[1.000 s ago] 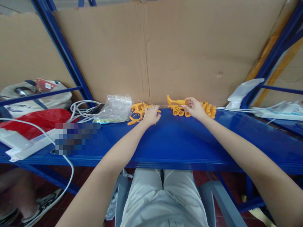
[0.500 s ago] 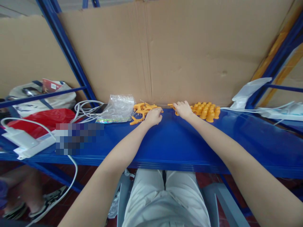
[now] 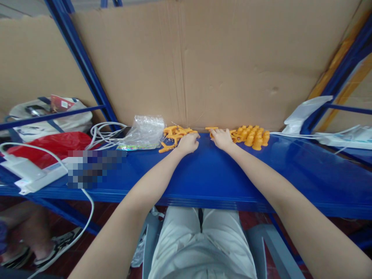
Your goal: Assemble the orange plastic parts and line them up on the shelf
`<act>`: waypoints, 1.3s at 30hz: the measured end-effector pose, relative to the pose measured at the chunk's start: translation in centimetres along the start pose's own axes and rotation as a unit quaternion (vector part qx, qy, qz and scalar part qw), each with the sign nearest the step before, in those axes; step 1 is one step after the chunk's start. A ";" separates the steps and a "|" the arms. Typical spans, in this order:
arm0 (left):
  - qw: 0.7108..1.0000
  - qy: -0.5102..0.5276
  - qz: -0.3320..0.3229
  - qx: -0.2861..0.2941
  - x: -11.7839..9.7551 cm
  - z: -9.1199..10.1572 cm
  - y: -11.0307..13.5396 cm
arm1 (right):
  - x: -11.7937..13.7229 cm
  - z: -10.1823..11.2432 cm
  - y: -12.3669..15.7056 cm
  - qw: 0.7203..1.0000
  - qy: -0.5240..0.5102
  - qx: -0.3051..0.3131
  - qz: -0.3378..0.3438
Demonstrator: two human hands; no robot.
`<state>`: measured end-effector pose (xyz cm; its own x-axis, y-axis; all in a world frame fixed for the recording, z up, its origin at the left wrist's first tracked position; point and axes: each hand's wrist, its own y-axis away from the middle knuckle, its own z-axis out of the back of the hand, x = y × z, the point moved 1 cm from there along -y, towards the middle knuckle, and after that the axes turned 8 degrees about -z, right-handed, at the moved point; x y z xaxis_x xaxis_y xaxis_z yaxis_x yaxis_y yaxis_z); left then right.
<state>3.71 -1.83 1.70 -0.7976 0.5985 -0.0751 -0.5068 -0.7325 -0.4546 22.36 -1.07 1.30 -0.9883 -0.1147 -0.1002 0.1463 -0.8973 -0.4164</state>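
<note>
On the blue shelf (image 3: pixel 203 174), my left hand (image 3: pixel 188 143) is curled at the right end of a loose pile of orange branched plastic pieces (image 3: pixel 171 135). Its fingers are closed on an orange piece, mostly hidden by the hand. Across a short gap, my right hand (image 3: pixel 221 138) lies palm down with its fingers stretched over orange plastic rings (image 3: pixel 236 136), touching them. A short orange bar (image 3: pixel 211 128) lies just beyond its fingertips. To the right of the rings, several orange bell-shaped pieces (image 3: pixel 253 135) stand upright in close rows.
A clear plastic bag (image 3: pixel 147 131) lies left of the pile, beside white cables (image 3: pixel 101 133). Further left are a red bag (image 3: pixel 52 145) and a white power strip (image 3: pixel 40 182). A cardboard wall (image 3: pixel 221 62) rises behind. Someone's legs (image 3: pixel 37 228) show at lower left.
My right hand has moved slightly left and lowered, its fingers flattening over the rings, so more of the rings shows to its right. My left hand stays almost in place.
</note>
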 end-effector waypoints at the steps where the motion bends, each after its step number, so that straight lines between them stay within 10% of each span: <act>1: 1.000 -0.002 0.000 0.001 0.0 0.0 0.0 | 0.1 -0.2 0.1 1.000 -0.003 0.000 0.002; 25: 0.998 -0.041 -0.005 0.046 -0.1 -0.1 -0.1 | -0.5 0.7 0.1 0.998 0.005 0.046 -0.038; 39: 0.990 -0.050 0.082 0.099 0.1 0.3 0.2 | -8.4 5.1 1.1 0.990 -0.008 0.076 -0.123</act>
<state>3.44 -1.99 1.89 -0.8975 0.4392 -0.0412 -0.4148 -0.8720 -0.2598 30.62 -3.25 6.35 -0.9940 0.1091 0.0011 -0.1048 -0.9527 -0.2854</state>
